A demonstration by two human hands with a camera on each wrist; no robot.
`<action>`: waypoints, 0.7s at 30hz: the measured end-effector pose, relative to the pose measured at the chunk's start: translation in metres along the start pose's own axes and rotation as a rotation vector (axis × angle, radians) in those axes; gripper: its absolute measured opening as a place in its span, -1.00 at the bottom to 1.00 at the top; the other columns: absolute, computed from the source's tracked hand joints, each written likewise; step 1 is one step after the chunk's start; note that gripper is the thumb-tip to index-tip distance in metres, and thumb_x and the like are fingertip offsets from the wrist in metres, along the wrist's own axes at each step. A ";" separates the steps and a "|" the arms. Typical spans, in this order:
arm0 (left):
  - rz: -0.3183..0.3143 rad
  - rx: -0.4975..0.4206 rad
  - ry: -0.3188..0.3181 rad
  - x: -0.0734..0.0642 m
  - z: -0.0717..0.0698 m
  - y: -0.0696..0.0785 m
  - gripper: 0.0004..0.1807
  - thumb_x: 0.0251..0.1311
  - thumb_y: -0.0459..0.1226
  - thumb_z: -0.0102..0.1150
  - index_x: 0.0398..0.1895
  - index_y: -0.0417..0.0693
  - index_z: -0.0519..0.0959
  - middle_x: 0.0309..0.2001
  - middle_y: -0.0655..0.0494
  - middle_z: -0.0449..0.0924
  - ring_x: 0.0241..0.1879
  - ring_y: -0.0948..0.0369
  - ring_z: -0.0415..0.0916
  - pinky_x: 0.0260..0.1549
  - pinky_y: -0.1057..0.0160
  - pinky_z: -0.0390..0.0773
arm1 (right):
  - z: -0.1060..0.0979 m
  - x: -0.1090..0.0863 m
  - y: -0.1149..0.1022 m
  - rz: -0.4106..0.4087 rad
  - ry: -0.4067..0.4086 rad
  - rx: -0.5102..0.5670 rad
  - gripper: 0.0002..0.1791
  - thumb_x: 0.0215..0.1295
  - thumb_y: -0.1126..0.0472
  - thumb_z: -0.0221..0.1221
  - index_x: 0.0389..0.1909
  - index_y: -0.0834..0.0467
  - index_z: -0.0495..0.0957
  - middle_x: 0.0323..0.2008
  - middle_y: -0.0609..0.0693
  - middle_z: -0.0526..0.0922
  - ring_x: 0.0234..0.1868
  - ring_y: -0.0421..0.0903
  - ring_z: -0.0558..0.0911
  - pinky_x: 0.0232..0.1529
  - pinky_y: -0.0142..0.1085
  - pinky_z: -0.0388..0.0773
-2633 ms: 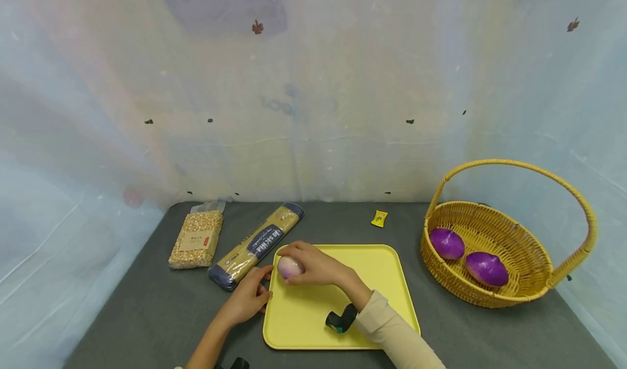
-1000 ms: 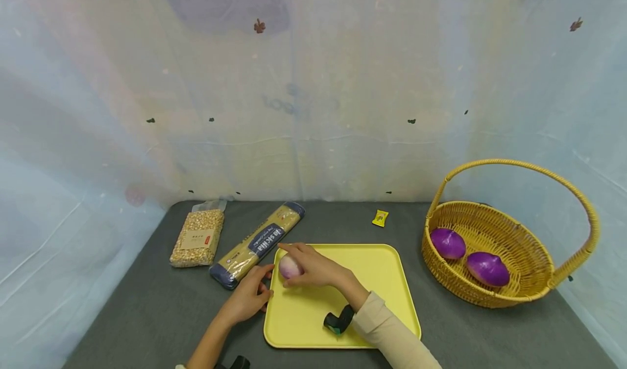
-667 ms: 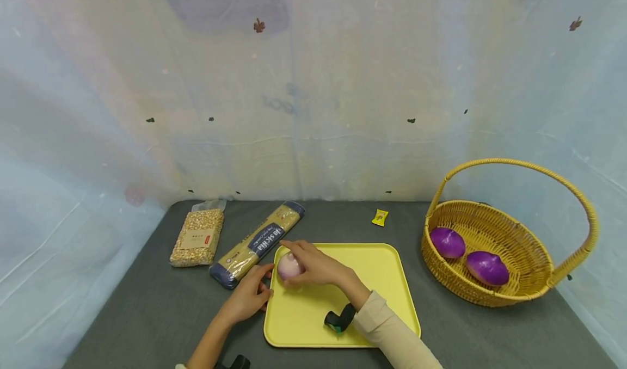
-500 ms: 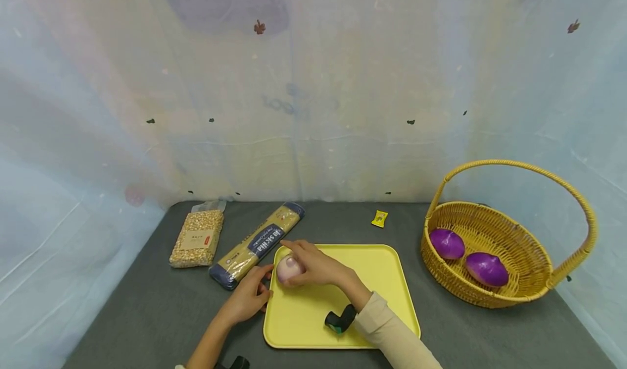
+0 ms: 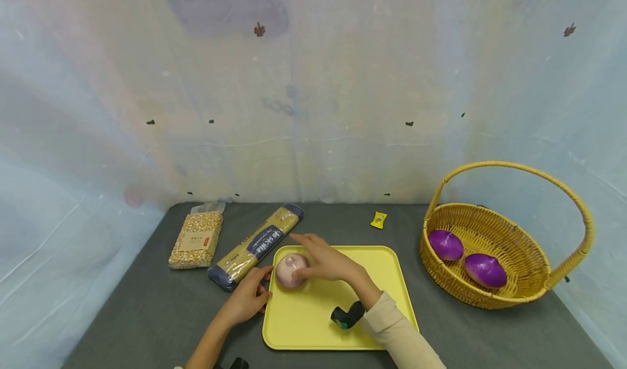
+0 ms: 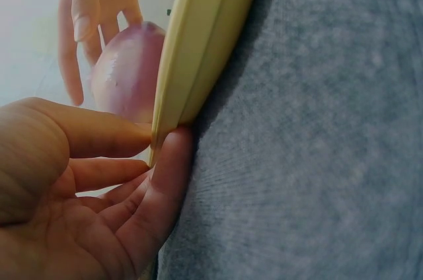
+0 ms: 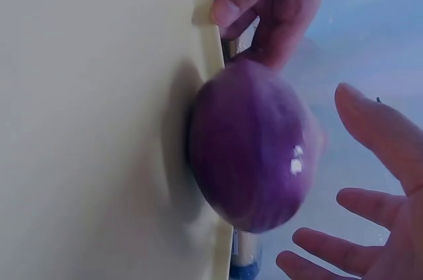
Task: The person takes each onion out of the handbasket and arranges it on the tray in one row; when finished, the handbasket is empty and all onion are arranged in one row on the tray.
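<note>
A pale purple onion [image 5: 288, 275] sits in the far left corner of the yellow tray [image 5: 313, 328]. My right hand [image 5: 329, 261] hovers at the onion's right side with fingers spread. In the right wrist view there is a gap between this hand [image 7: 393, 210] and the purple onion [image 7: 254, 151]. At the tray's left edge, my left hand [image 5: 245, 299] pinches the rim. The left wrist view has the thumb and fingers of the left hand [image 6: 99, 181] on both sides of the tray's rim [image 6: 205, 35].
A wicker basket [image 5: 441, 287] with a tall handle stands on the right, holding two purple onions [image 5: 485, 270]. Left of the tray lie a spaghetti pack [image 5: 257, 246] and a bag of corn kernels [image 5: 197, 239]. A small yellow packet [image 5: 379, 220] lies behind the tray.
My right hand has let go of the onion, lifting and shifting right with its fingers spreading. The onion stays in the tray's corner. The left hand has kept its place on the rim.
</note>
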State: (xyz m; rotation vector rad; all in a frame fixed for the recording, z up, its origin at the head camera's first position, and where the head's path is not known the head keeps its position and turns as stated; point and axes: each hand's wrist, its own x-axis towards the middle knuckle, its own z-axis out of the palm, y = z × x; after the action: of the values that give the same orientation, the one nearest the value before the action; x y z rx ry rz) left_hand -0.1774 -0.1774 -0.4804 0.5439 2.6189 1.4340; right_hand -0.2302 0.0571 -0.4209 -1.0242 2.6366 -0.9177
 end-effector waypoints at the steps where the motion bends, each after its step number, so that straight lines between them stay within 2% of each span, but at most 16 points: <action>1: 0.001 -0.002 0.001 0.000 0.000 0.000 -0.40 0.07 -0.58 0.05 0.25 -0.44 0.23 -0.12 -0.17 0.31 -0.54 0.28 0.37 -0.75 0.33 0.57 | -0.001 -0.001 0.001 0.000 0.004 0.011 -0.09 0.12 -0.09 0.27 0.44 -0.04 0.03 0.31 0.11 0.18 0.31 0.04 0.22 0.22 -0.03 0.36; 7: 0.004 -0.013 0.001 0.000 0.000 0.001 -0.40 0.06 -0.59 0.05 0.25 -0.46 0.22 -0.12 -0.19 0.31 -0.55 0.28 0.37 -0.75 0.32 0.57 | -0.005 -0.005 0.007 -0.015 0.017 0.029 -0.11 0.14 -0.09 0.25 0.44 -0.05 0.04 0.31 0.10 0.18 0.32 0.02 0.20 0.24 -0.03 0.34; 16: 0.022 -0.029 0.009 -0.001 0.000 0.000 -0.40 0.04 -0.60 0.05 0.24 -0.48 0.22 -0.12 -0.22 0.31 -0.54 0.30 0.37 -0.75 0.33 0.57 | -0.017 -0.014 0.016 -0.009 0.057 0.021 -0.12 0.14 -0.05 0.26 0.43 0.04 0.06 0.30 0.11 0.20 0.32 0.06 0.21 0.24 0.02 0.31; 21: 0.008 -0.027 -0.001 -0.001 0.000 0.001 -0.39 0.06 -0.60 0.05 0.25 -0.45 0.22 -0.11 -0.21 0.31 -0.54 0.28 0.38 -0.74 0.32 0.58 | -0.024 -0.020 0.021 -0.002 0.074 0.030 -0.11 0.14 -0.08 0.25 0.43 0.04 0.07 0.31 0.10 0.19 0.32 0.05 0.21 0.25 0.02 0.30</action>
State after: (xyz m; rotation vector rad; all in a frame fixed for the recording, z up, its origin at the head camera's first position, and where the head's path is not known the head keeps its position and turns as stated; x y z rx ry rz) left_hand -0.1764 -0.1775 -0.4795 0.5530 2.5952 1.4687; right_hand -0.2353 0.0940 -0.4154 -1.0054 2.6734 -1.0112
